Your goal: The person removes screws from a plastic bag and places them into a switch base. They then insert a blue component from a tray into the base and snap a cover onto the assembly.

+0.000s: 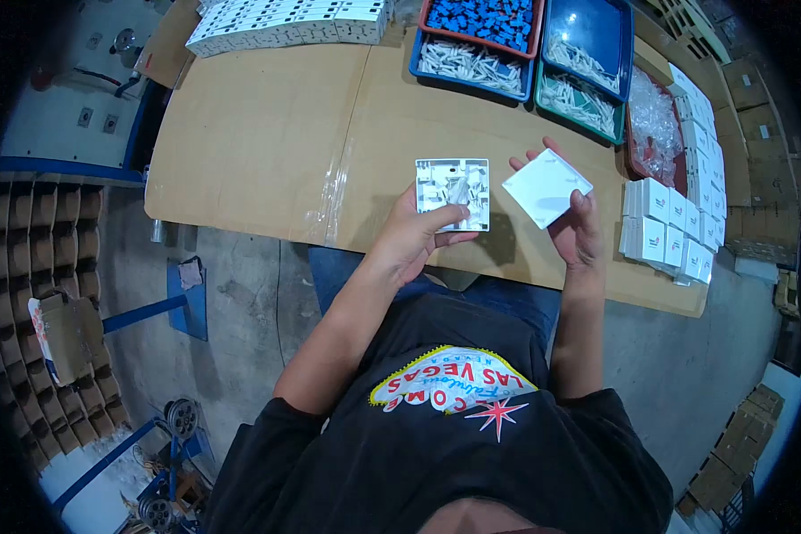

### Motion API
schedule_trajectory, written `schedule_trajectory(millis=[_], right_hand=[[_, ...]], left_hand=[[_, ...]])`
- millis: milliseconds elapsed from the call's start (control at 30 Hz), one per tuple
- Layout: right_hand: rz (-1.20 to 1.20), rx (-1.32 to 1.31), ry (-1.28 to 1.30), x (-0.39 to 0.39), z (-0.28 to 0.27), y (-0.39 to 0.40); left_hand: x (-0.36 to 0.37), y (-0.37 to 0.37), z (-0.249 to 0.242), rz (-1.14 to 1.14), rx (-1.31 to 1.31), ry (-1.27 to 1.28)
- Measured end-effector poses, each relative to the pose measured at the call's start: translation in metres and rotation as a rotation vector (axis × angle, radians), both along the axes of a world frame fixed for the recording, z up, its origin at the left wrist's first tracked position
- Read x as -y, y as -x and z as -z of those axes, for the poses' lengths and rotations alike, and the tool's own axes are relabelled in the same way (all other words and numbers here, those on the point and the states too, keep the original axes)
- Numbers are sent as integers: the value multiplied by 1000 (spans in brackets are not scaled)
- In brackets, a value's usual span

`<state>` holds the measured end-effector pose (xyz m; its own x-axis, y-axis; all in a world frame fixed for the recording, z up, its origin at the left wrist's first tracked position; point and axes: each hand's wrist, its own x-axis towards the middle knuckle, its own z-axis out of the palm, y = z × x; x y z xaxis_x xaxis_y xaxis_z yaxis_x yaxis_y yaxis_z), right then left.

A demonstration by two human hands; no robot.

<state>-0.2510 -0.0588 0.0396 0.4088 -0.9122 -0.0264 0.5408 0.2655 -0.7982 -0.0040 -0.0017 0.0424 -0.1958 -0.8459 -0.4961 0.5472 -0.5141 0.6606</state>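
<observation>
In my left hand [421,230] is a square white plastic box [478,178], its inside facing up, with moulded ribs and small white parts in it. My left thumb presses on the contents near the lower middle. My right hand [579,224] grips a flat square white cover [544,188], turned at an angle, between thumb and fingers. The cover is apart from the box, a short way to its right. Both are held above the cardboard-covered table.
The cardboard-covered table [258,133] carries a red tray of blue parts [482,20]. Around it stand a blue tray [468,68], another blue tray [587,36] and a green tray [582,105] with white pieces. Stacked white boxes [657,222] line the right; white units [285,25] stand far left.
</observation>
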Motion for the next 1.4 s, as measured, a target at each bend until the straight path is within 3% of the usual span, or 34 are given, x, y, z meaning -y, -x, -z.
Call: schedule_trajectory(millis=[200, 300, 367, 467, 600, 767, 833, 867, 933, 1067, 1167, 1400], right_hand=[[20, -49, 51, -7, -1, -3], [24, 9, 25, -8, -7, -7], [13, 48, -6, -7, -13, -9], [-63, 127, -41, -5, -18, -12], [-66, 164, -51, -7, -22, -17], [-9, 33, 27, -16, -27, -25], [68, -284, 287, -21, -32, -30], [56, -285, 286, -24, -34, -35], [213, -847, 710, -31, -39, -47], [124, -847, 844, -36, -44, -62], [189, -882, 993, -35, -40, -71], [193, -829, 1043, -35, -31, -73]], left_hand=[[-4, 0, 1, 57, -36, 73], [-2, -1, 6, 15, -203, 110], [0, -4, -6, 38, -547, 148], [-1, -6, -7, 71, -693, 163], [-2, -4, -7, 25, -637, 114], [-6, -2, -5, 65, -763, 153], [-7, -2, -3, 48, -755, 143], [-8, -1, -2, 47, -748, 129], [-10, 6, -9, -17, -660, 107], [-16, 13, -22, -46, -347, 83], [-21, 15, -28, -51, -325, 30], [-23, 21, -39, -86, -253, 115]])
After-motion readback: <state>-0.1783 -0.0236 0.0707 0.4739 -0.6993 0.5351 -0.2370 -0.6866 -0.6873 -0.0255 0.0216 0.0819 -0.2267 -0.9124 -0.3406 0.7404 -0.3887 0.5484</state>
